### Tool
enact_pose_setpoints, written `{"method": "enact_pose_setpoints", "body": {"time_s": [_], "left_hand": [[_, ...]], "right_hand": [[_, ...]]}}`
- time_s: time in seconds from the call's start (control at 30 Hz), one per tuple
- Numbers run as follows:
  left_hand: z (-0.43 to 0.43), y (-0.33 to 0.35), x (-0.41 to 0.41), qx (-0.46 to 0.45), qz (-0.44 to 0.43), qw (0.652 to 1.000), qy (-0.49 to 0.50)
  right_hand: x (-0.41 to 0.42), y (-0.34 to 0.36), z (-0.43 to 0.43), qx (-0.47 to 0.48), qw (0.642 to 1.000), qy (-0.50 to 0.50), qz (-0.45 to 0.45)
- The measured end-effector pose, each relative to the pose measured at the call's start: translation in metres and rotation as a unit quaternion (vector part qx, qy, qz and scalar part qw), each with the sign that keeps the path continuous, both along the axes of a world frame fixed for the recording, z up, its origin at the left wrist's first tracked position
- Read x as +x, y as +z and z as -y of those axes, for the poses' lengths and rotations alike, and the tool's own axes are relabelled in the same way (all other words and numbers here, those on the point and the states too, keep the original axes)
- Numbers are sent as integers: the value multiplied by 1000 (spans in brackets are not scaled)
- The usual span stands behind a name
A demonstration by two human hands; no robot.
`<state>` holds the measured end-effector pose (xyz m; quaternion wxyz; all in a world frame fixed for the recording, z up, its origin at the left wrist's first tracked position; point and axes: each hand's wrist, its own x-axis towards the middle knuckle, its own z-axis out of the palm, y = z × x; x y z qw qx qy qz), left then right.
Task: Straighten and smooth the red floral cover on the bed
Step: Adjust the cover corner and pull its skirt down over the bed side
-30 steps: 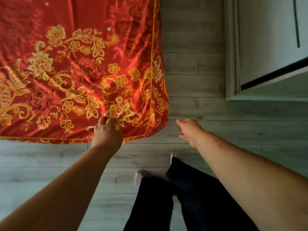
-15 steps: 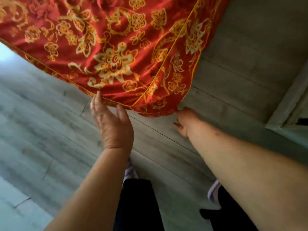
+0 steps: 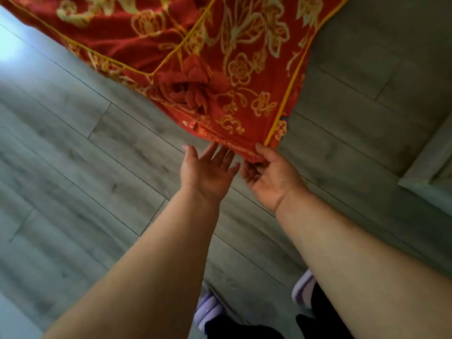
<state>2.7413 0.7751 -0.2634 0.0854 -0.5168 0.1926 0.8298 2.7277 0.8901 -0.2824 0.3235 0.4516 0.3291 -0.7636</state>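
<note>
Though blurred by motion, shows the red floral cover (image 3: 220,69) hanging off the bed corner at top centre, nearer than half a second ago. Finds the left hand (image 3: 208,172) moved over beside the right, palm up, fingers straight at the hem; right hand (image 3: 271,177) gripping the hem corner, thumb on top. Hides the bed itself. Beyond: grey plank floor (image 3: 97,167), pale cabinet base (image 3: 430,162) at right.

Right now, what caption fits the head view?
Right hand grips the red cover by its corner; left hand open beside it, over grey floor.
</note>
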Motion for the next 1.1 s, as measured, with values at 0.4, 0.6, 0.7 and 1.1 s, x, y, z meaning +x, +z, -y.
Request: {"method": "enact_pose_setpoints", "body": {"time_s": [0.4, 0.6, 0.7, 1.1], "left_hand": [[6, -2, -13, 97, -115, 985, 83], [9, -37, -18, 88, -208, 967, 120], [7, -65, -13, 53, -251, 956, 143], [36, -194, 17, 8, -166, 959, 228]], "right_hand": [[-4, 17, 1, -119, 986, -41, -109], [-35, -11, -13, -112, 984, -90, -109], [-43, -42, -27, -121, 980, -86, -136], [-96, -152, -33, -93, 988, -4, -126]]}}
